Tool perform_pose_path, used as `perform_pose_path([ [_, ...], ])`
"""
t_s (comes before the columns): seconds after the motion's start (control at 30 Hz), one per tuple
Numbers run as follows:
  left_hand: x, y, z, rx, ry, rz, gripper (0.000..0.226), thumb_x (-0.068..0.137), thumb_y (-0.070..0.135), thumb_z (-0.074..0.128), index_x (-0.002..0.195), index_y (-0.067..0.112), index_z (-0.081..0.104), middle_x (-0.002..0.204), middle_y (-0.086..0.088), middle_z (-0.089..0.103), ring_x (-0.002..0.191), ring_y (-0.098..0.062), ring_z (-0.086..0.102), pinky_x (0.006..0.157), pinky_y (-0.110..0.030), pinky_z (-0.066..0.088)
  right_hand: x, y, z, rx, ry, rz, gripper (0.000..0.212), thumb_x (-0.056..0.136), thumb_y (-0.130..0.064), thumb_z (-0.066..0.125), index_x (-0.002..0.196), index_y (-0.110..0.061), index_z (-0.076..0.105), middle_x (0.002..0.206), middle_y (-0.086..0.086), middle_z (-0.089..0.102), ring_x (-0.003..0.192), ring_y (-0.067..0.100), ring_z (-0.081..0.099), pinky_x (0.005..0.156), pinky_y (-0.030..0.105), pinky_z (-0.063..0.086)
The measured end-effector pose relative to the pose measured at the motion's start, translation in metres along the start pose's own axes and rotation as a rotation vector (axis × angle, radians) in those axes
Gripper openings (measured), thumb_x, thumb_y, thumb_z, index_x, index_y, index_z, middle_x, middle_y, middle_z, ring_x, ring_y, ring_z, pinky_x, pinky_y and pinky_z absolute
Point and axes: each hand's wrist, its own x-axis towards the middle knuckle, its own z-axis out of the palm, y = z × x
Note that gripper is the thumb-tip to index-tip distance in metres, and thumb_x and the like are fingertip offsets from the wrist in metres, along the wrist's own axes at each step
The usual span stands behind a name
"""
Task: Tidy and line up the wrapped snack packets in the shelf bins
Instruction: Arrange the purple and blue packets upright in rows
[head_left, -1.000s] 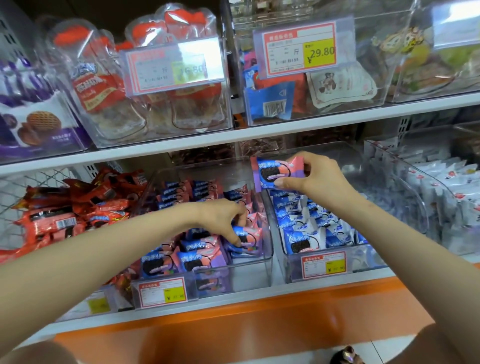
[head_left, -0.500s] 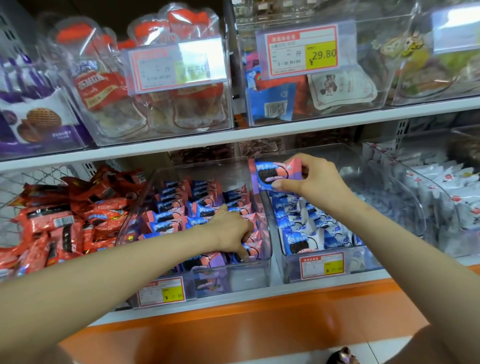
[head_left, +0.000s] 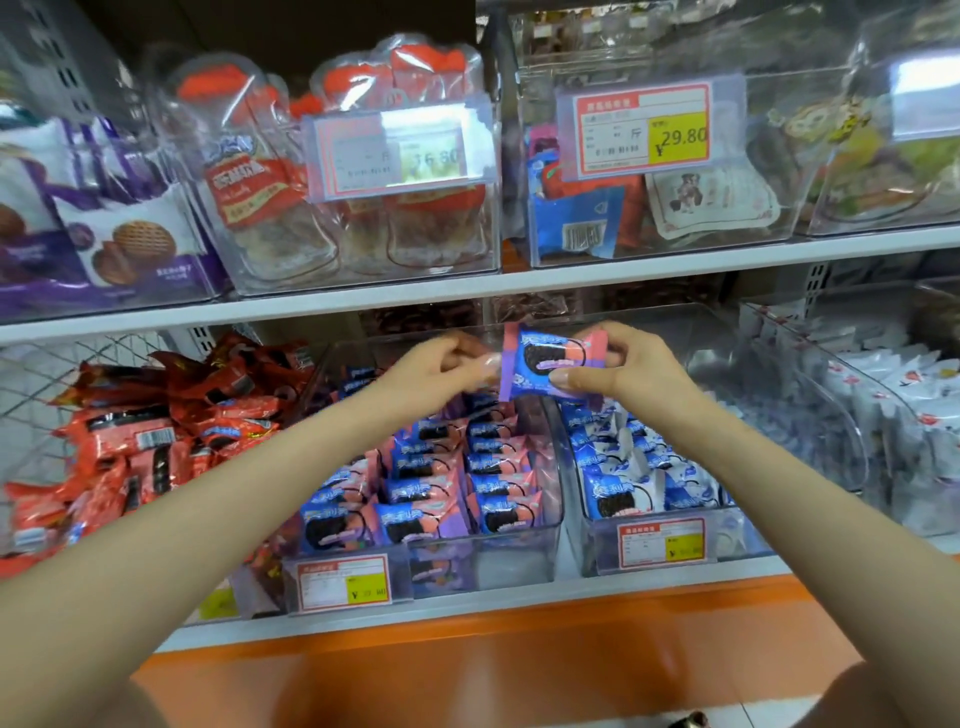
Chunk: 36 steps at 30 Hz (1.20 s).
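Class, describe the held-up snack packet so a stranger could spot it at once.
Find the lower shelf. Above its middle bin, the left hand and right hand pinch one pink-and-blue packet. Only it is raised; its neighbours lie in rows.

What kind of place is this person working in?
Most likely a shop's snack aisle: clear shelf bins hold wrapped cookie packets, and price tags, one reading 29.80, sit on the bin fronts.

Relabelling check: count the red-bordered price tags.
4: upper-left tag, upper-right tag, lower-left tag, lower-right tag. A glared holder at far right and a half-hidden yellow label at lower left may be others.
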Motion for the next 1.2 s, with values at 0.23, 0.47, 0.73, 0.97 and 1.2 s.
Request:
perform_pose_path([
  [0.23, -0.03, -0.015, -0.005, 0.183, 0.019, 0.15, 0.021, 0.08, 0.017, 0.072, 0.077, 0.026, 0.054, 0.067, 0.015, 0.056, 0.06, 0.003, 0.049, 0.062, -0.01, 0.038, -0.001, -0.003, 0.023, -0.371, -0.202, -0.134, 0.029, 0.067, -0.012, 0.082, 0.08, -0.021, 0.057, 0.074, 0.002, 0.063, 0.067, 0.014, 0.053, 0.063, 0.028, 0.043],
  [0.47, -0.058, -0.057, -0.034, 0.7, -0.248, 0.102, 0.029, 0.074, 0.039, 0.076, 0.095, 0.026, 0.061, 0.091, 0.018, 0.055, 0.091, -0.005, 0.049, 0.074, -0.008, 0.033, -0.007, -0.002, 0.045, -0.906, -0.451, -0.249, 0.032, 0.072, -0.027, 0.08, 0.1, -0.02, 0.066, 0.066, -0.006, 0.055, 0.057, 0.005, 0.043, 0.051, 0.015, 0.031],
  [0.73, -0.07, -0.071, -0.031, 0.678, -0.105, 0.265, 0.023, 0.082, 0.033, 0.07, 0.101, 0.021, 0.062, 0.093, 0.014, 0.053, 0.093, -0.008, 0.048, 0.083, -0.024, 0.04, -0.005, 0.011, 0.07, -1.253, -0.647, -0.311, 0.023, 0.081, -0.026, 0.07, 0.101, -0.017, 0.065, 0.083, -0.005, 0.059, 0.082, 0.017, 0.051, 0.07, 0.023, 0.024],
  [0.97, -0.059, -0.063, -0.024, 0.615, -0.092, 0.34, 0.017, 0.083, 0.033, 0.068, 0.098, 0.026, 0.063, 0.097, 0.017, 0.057, 0.094, -0.003, 0.044, 0.087, -0.027, 0.037, -0.008, 0.028, 0.072, -1.589, -0.58, -0.497, 0.031, 0.083, -0.038, 0.063, 0.111, -0.025, 0.062, 0.106, 0.002, 0.068, 0.104, 0.021, 0.057, 0.095, 0.032, 0.024],
  [1.2, -0.017, -0.053, 0.01, 0.829, -0.385, 0.299, 0.028, 0.079, 0.046, 0.069, 0.099, 0.029, 0.063, 0.097, 0.016, 0.067, 0.092, -0.005, 0.044, 0.086, -0.03, 0.03, -0.006, 0.007, 0.036, -1.074, -0.358, -0.481, 0.034, 0.08, -0.044, 0.068, 0.108, -0.027, 0.069, 0.104, -0.008, 0.069, 0.104, 0.013, 0.053, 0.093, 0.026, 0.031],
])
